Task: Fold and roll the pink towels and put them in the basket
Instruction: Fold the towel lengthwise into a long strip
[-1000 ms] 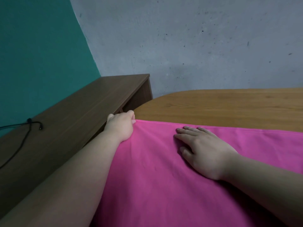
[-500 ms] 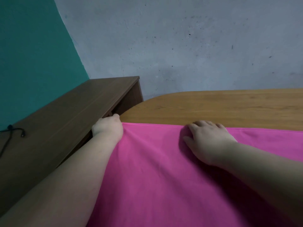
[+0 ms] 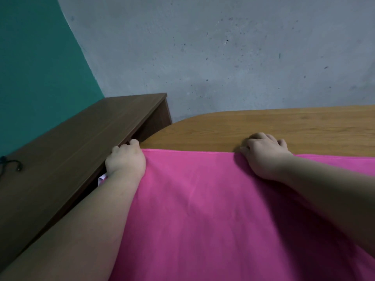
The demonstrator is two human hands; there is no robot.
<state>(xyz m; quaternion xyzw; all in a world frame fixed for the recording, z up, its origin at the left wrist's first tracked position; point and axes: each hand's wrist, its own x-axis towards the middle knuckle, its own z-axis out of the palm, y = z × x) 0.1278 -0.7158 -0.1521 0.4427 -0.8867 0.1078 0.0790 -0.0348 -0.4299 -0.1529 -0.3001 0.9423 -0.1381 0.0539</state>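
Pink towel (image 3: 203, 209) on table (image 3: 284, 126) (grey wall (image 3: 223, 57) behind), left hand (image 3: 125, 159) and right hand (image 3: 263, 155) gripping its edge.

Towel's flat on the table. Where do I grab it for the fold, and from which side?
The far hem of the pink towel, from above: it lies straight and exposed on the wooden table. The left hand grips its far-left corner; the right hand curls over the hem farther right.

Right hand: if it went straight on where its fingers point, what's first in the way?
Looks free: the right hand, on the far edge of the pink towel, points across bare wooden table. First stop probably the grey wall; depth unclear.
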